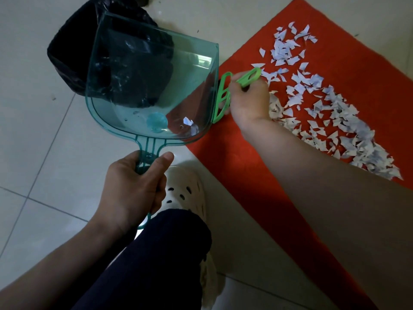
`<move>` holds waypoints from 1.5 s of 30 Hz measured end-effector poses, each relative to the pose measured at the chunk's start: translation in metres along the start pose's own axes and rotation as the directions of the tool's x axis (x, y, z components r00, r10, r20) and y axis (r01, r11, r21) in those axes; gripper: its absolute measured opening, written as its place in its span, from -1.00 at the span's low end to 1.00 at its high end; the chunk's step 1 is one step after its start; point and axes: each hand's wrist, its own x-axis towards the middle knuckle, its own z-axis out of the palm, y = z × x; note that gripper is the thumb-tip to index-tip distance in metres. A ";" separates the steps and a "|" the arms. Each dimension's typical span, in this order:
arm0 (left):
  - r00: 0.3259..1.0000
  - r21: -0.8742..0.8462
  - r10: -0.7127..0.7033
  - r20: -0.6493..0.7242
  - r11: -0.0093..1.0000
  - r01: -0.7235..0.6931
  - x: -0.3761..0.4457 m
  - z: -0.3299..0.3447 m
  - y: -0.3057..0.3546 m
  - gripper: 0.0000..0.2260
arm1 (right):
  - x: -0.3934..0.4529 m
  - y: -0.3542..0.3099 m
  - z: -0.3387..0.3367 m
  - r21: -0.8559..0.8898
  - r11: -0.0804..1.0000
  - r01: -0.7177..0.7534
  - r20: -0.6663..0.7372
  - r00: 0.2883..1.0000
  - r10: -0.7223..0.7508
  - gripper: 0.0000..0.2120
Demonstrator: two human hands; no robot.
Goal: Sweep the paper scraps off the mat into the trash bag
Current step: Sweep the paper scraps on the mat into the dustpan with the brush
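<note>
My left hand [134, 186] grips the clear teal dustpan [152, 86] by its handle, over the black trash bag [67, 52]. My right hand [248, 101] curls around the green brush [225, 95]. Paper scraps [324, 104] cover the red mat [245, 164].

hands [131, 186] gripping dustpan [152, 86], brush [223, 97], scraps [324, 104]
</note>
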 end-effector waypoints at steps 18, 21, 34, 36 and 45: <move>1.000 -0.013 -0.010 0.028 1.000 0.011 -0.006 0.011 0.002 -0.71 | -0.030 0.019 -0.048 -0.100 0.995 0.017 -0.033 0.999 -0.020 -0.90; 0.998 -0.013 -0.010 0.057 1.000 0.010 -0.006 0.013 0.000 -0.71 | -0.029 0.023 -0.069 -0.269 0.960 0.073 -0.136 0.984 -0.113 -0.87; 0.994 0.021 -0.002 0.112 1.000 -0.001 -0.014 0.032 -0.001 -0.74 | -0.052 0.029 -0.079 -0.137 0.990 0.018 0.006 1.000 -0.017 -0.89; 0.994 0.027 -0.005 0.110 1.000 0.002 -0.015 0.034 -0.001 -0.73 | -0.051 0.033 -0.089 -0.135 0.991 0.008 -0.024 1.000 -0.011 -0.88; 0.995 0.084 0.018 0.102 0.996 -0.026 -0.015 0.041 -0.001 -0.68 | -0.056 0.033 -0.129 -0.273 0.953 0.134 -0.190 0.963 -0.190 -0.85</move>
